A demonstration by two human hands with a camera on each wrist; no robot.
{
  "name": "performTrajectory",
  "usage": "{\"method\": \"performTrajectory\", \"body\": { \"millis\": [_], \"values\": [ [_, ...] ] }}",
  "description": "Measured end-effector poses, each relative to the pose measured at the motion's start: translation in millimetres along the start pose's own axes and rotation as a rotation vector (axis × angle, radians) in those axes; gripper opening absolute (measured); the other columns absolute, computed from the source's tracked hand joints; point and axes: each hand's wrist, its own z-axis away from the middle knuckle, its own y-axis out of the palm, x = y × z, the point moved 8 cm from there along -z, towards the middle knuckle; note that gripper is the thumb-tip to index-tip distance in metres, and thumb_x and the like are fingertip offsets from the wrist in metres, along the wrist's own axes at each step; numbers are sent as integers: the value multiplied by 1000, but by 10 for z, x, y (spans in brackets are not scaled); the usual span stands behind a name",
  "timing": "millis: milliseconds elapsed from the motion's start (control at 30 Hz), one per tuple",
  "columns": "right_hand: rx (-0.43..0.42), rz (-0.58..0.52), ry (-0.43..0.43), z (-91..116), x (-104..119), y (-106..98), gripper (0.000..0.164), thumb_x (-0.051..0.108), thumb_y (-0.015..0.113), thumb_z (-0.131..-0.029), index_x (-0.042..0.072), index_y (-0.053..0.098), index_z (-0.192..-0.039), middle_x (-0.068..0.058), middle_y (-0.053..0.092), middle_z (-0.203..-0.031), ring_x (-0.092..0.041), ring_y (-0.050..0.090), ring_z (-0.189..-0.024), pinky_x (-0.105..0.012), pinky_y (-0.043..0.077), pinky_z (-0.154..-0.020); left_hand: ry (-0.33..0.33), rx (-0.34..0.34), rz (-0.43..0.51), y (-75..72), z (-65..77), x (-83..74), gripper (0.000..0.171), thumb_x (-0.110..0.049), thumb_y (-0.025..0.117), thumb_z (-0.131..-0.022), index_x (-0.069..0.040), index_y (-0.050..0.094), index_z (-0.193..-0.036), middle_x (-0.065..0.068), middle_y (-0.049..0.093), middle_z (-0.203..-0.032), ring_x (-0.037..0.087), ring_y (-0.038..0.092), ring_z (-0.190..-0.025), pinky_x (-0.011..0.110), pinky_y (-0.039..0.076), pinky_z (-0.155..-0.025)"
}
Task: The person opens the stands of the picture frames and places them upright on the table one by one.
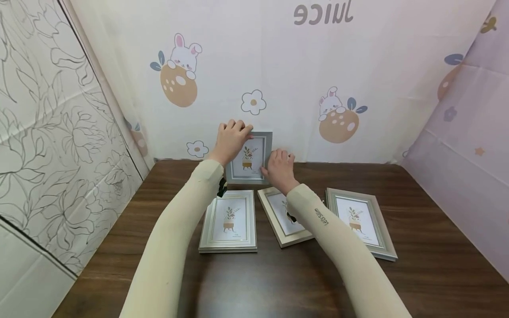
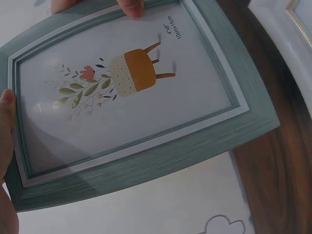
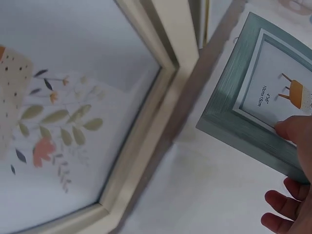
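A grey-green picture frame (image 1: 268, 145) stands upright at the back of the table, close to the wall cloth, with a print of a potted plant in it. My left hand (image 1: 232, 140) grips its top left corner, fingers over the top edge and the thumb on the front. At the frame's right side, my right hand (image 1: 280, 170) pinches the edge. The right wrist view has that hand's thumb (image 3: 292, 129) on the front border, with the other fingers behind and below. Both hands touch the same green frame (image 2: 146, 156).
Three more picture frames lie face up in front: a white one (image 1: 229, 196) at left, a cream one (image 1: 274, 216) slanted under the right forearm, and a pale grey-beige one (image 1: 383, 227) at right. Printed cloth (image 1: 254, 53) hangs behind the dark wooden table (image 1: 254, 287).
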Motion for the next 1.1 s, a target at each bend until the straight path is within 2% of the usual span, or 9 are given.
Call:
{"method": "performTrajectory", "body": {
  "millis": [233, 400, 533, 867, 1100],
  "values": [
    [36, -13, 16, -26, 15, 151, 62, 45, 62, -96, -10, 50, -121, -23, 52, -114, -36, 47, -111, -53, 33, -95, -36, 23, -12, 163, 25, 36, 30, -37, 53, -101, -18, 65, -121, 5, 61, -110, 26, 54, -98, 44, 40, -84],
    [18, -1, 19, -20, 19, 220, 57, 43, 63, -97, -9, 50, -117, -22, 52, -112, -35, 48, -108, -53, 33, -95, -72, 57, 2, 283, 64, 69, 32, -38, 51, -101, -19, 65, -124, 4, 62, -111, 25, 54, -99, 44, 39, -86],
    [10, -1, 18, -6, 26, 275, 55, 41, 65, -96, -9, 51, -115, -23, 53, -110, -36, 49, -106, -53, 34, -93, -82, 51, -3, 357, 111, 71, 33, -37, 52, -101, -19, 66, -124, 4, 62, -110, 25, 54, -99, 44, 40, -85],
    [75, -33, 46, 5, -19, 375, 55, 40, 63, -97, -9, 50, -120, -23, 54, -115, -37, 47, -113, -56, 30, -101, -97, 14, -12, 428, 124, 28, 33, -38, 52, -101, -20, 67, -125, 3, 63, -110, 24, 55, -99, 43, 40, -86],
    [106, -64, 66, -7, -56, 402, 55, 41, 62, -98, -7, 49, -122, -22, 52, -117, -37, 46, -115, -56, 29, -101, -127, 55, -8, 473, 93, 12, 40, -36, 51, -103, -16, 62, -135, 5, 64, -119, 25, 56, -108, 44, 40, -93]
  ]
}}
